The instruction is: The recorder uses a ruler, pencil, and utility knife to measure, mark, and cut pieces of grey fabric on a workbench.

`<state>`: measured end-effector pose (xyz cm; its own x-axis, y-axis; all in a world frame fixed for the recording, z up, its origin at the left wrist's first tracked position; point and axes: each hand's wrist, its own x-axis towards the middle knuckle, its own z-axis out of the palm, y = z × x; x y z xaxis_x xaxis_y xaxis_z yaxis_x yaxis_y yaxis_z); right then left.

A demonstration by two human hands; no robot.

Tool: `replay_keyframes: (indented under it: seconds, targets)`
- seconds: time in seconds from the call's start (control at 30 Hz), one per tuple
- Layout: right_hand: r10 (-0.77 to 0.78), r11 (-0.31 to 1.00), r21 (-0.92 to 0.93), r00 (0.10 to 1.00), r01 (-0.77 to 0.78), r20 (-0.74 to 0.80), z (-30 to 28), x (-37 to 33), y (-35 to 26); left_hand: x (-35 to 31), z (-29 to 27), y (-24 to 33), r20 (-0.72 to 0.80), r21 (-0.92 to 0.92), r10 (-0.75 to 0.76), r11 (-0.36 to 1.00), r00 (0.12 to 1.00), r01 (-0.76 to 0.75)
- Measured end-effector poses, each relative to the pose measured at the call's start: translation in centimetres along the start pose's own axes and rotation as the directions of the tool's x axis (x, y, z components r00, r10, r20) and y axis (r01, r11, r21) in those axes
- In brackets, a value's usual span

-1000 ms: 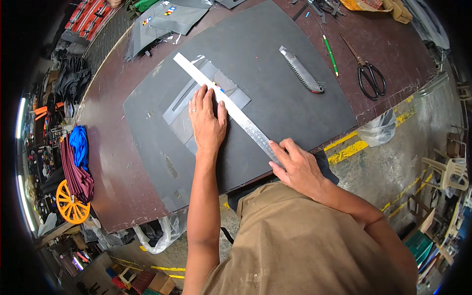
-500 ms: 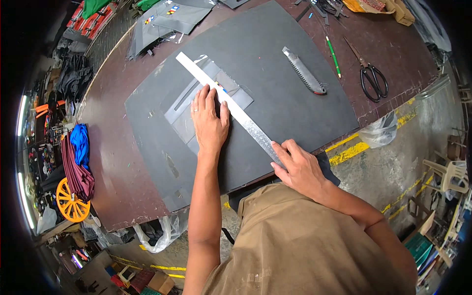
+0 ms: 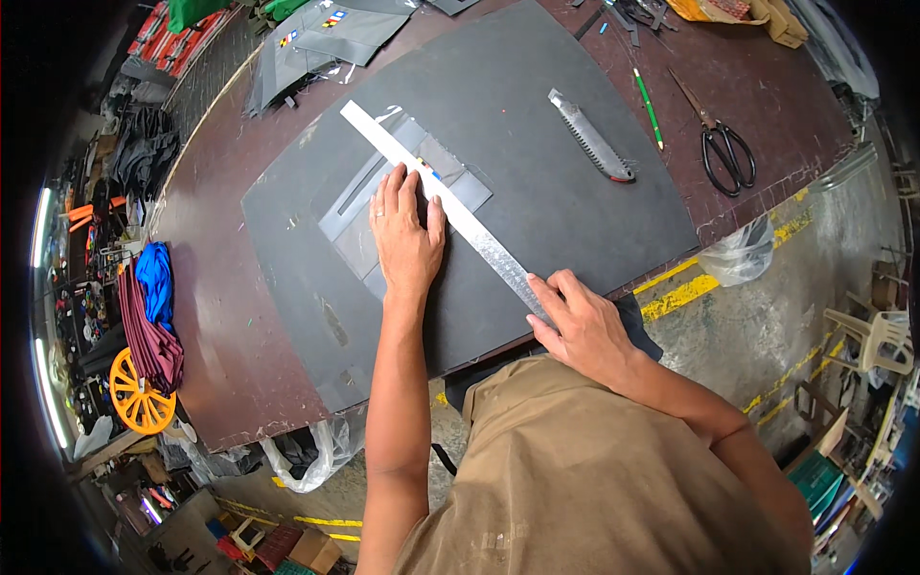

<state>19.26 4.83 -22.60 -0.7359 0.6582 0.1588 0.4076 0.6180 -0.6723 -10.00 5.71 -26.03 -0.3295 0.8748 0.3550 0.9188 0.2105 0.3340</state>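
Note:
A long metal ruler lies slantwise across a flat grey fabric piece with a slot-like strip and a small coloured patch partly covered by the ruler. My left hand rests flat on the piece, fingers stretched out, its fingertips against the ruler's left edge. At the ruler's near end, my right hand pinches it between thumb and fingers, close to the table edge. Beneath everything is a dark grey mat. To the right on the mat lies a grey box cutter.
Black-handled scissors and a green pencil lie on the brown table, right of the mat. Grey pieces with coloured patches are stacked at the back left. A yellow wheel and maroon cloth are beyond the left edge.
Both hands and the ruler keep their places on the grey piece. The whole view has shifted very slightly.

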Motion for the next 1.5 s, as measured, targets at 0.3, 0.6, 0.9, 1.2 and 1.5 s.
replay_keyframes:
  seconds: [0.3, 0.6, 0.9, 1.2, 1.5]
  targets:
    - [0.024, 1.000, -0.011, 0.997, -0.024, 0.070, 0.0, 0.3, -0.5, -0.1, 0.0, -0.4, -0.003, 0.007, 0.003, 1.000, 1.000, -0.003]
    - [0.015, 0.999, -0.036, 0.994, -0.012, 0.104, 0.7, 1.1, -2.7, -0.5, -1.8, -2.4, -0.014, 0.000, 0.012, 1.000, 1.000, -0.012]
    - [0.038, 0.999, -0.027, 0.990, -0.035, 0.139, 1.3, 1.0, -4.3, -1.0, -2.7, -3.3, 0.011, -0.037, -0.008, 0.999, 1.000, 0.008]
    - [0.015, 0.999, -0.052, 0.996, -0.010, 0.085, 2.0, 1.5, -3.1, -0.2, -2.7, -3.5, 0.022, -0.064, -0.003, 0.998, 1.000, 0.004]
    - [0.014, 0.999, -0.042, 0.997, -0.011, 0.075, 2.4, 1.8, -2.0, 0.8, -2.6, -3.3, 0.105, -0.057, -0.026, 0.998, 0.994, 0.032]
